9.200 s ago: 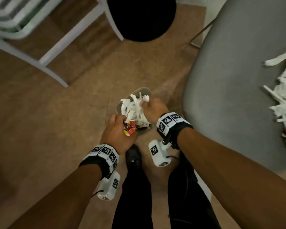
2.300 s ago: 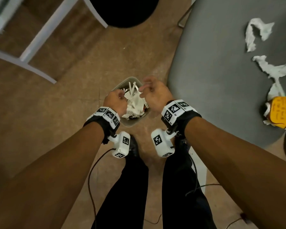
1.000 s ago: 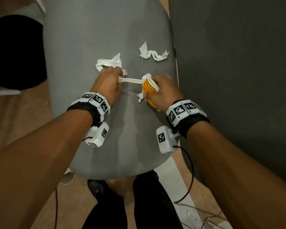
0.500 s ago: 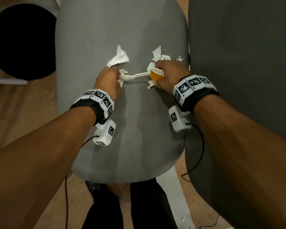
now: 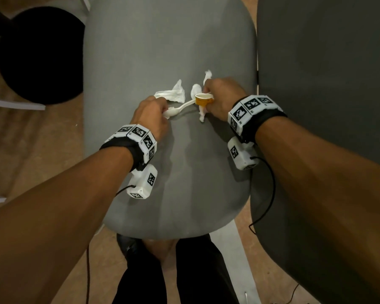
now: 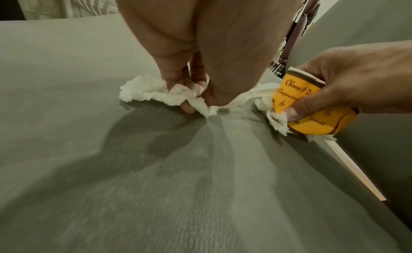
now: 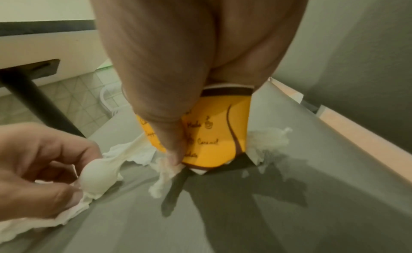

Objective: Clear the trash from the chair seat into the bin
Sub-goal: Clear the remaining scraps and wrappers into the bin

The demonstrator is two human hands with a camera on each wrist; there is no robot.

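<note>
Cup [image 5: 203,99]: small yellow paper cup with brown bands and brown script, white rim, lying on its side on the grey seat [image 5: 162,51], at 3 o'clock from the tissue.
Tissue [image 5: 172,94]: white, crumpled and torn, lying on the seat between both hands; more scraps around the cup.
Spoon [image 5: 180,107]: white plastic, bowl at the left hand, handle running toward the cup.
Left hand [image 5: 150,116]: fingers curled, pinching tissue and spoon bowl.
Right hand [image 5: 223,96]: fingers and thumb wrapped round the cup, tissue caught under the thumb.
</note>
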